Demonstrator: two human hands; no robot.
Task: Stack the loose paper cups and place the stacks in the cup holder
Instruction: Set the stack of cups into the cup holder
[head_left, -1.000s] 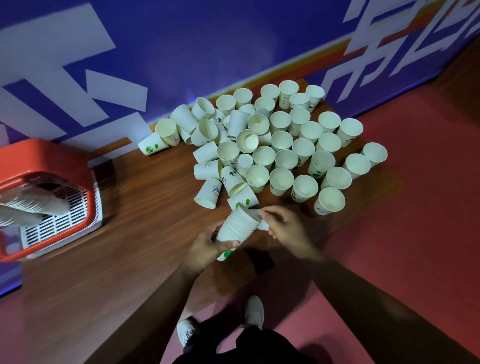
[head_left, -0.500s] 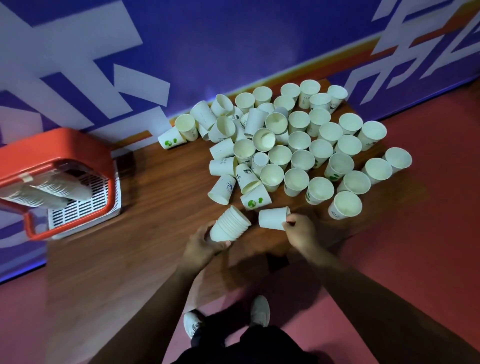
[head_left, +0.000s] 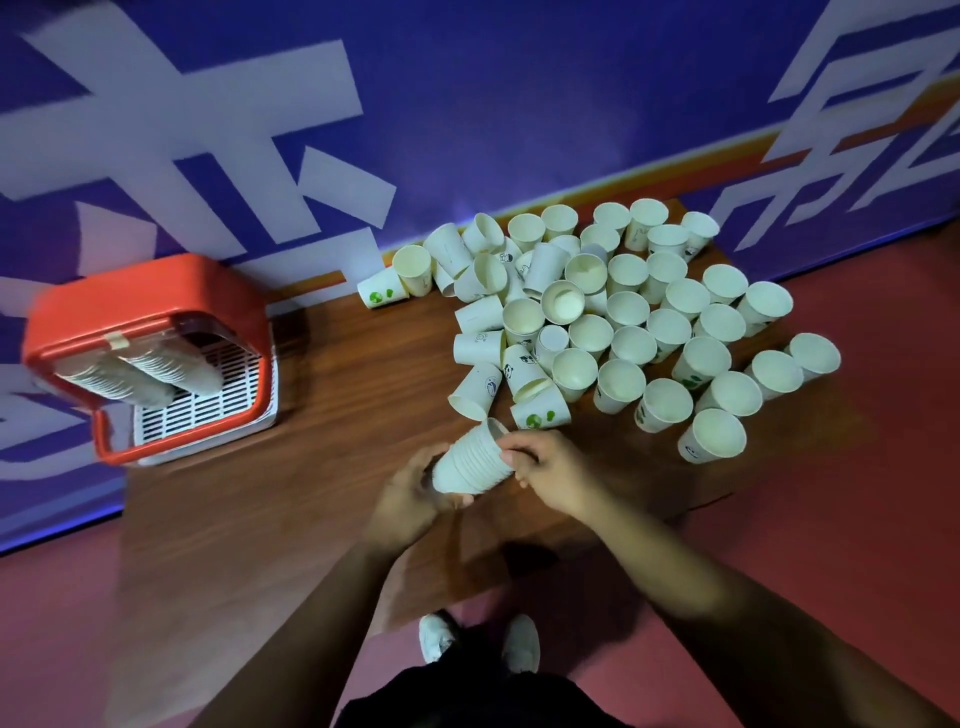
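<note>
A short stack of nested white paper cups (head_left: 470, 462) lies tilted above the wooden table's near edge. My left hand (head_left: 410, 499) holds its closed lower end. My right hand (head_left: 550, 470) grips its open upper end, fingers curled over the rim. Beyond my hands, many loose white paper cups (head_left: 618, 322) crowd the table, most upright, several tipped over on the left side of the pile. At the far left stands the red cup holder (head_left: 150, 312) with a white slotted base, and two long cup stacks (head_left: 150, 371) lie inside it.
The brown wooden table (head_left: 322, 415) stands against a blue wall with white and orange markings (head_left: 467, 104). Red floor (head_left: 857, 493) surrounds it. My white shoes (head_left: 478, 644) show below the table's near edge.
The single cup that my right hand held apart half a second ago has gone onto the stack. Both hands now meet at the stack. The view has shifted left.
</note>
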